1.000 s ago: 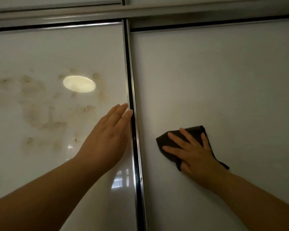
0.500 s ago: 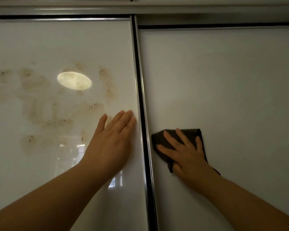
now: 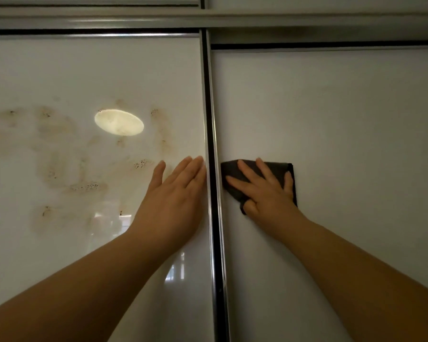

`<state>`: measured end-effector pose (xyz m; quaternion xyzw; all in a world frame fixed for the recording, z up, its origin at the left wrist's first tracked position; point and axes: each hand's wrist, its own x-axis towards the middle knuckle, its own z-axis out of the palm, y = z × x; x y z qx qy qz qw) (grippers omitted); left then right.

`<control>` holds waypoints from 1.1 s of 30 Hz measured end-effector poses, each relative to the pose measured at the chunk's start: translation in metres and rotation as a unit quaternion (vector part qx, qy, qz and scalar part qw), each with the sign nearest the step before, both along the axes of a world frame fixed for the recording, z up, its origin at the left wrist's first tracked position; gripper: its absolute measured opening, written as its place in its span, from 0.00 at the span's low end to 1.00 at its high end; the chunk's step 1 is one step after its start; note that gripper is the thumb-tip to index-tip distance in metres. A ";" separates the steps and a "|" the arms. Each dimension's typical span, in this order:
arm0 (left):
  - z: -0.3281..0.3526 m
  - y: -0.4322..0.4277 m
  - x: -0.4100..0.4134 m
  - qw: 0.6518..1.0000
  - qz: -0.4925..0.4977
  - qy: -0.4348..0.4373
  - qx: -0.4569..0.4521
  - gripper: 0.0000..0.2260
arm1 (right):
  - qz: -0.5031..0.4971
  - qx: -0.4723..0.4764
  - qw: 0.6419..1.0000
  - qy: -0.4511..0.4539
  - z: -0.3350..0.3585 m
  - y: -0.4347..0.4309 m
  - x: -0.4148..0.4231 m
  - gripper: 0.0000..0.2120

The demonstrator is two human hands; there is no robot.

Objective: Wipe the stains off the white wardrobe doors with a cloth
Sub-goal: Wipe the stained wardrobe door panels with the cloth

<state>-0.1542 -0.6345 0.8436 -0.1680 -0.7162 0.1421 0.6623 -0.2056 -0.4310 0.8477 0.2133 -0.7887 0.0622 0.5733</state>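
On the left door (image 3: 35, 70), brown stains (image 3: 84, 186) spread unwiped; the left hand (image 3: 176, 198) lies flat, fingers straight, beside them, its fingertips (image 3: 198, 162) at the dark centre rail (image 3: 211, 119), where a sliding panel could nip them. Right of the rail, the right hand (image 3: 267, 193) presses the dark cloth (image 3: 235, 174) with spread fingers on the right door (image 3: 344, 107), which looks clean, so effort may be wasted there.

A bright oval lamp reflection (image 3: 119, 122) sits up and to the left of the left hand (image 3: 174, 193). A pale window-like reflection (image 3: 177, 274) glints below that hand. High above it runs a grey metal top track (image 3: 134, 21), with upper cabinet panels (image 3: 331, 2) over it.
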 end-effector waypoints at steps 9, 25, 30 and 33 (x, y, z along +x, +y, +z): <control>-0.012 -0.002 -0.006 1.000 0.010 -0.001 -0.001 0.22 | 0.003 0.059 0.996 0.071 -0.068 -0.007 -0.009 0.33; -0.018 -0.030 0.018 0.999 0.041 0.002 -0.005 0.24 | 0.407 -0.192 0.892 -0.038 0.043 -0.055 0.053 0.23; -0.017 -0.049 0.022 1.000 0.027 0.007 -0.004 0.23 | 0.277 -0.124 0.953 0.013 0.007 -0.095 0.042 0.22; -0.019 -0.059 0.021 1.000 0.008 0.004 -0.010 0.23 | 0.226 -0.075 0.970 0.048 -0.052 -0.096 0.036 0.24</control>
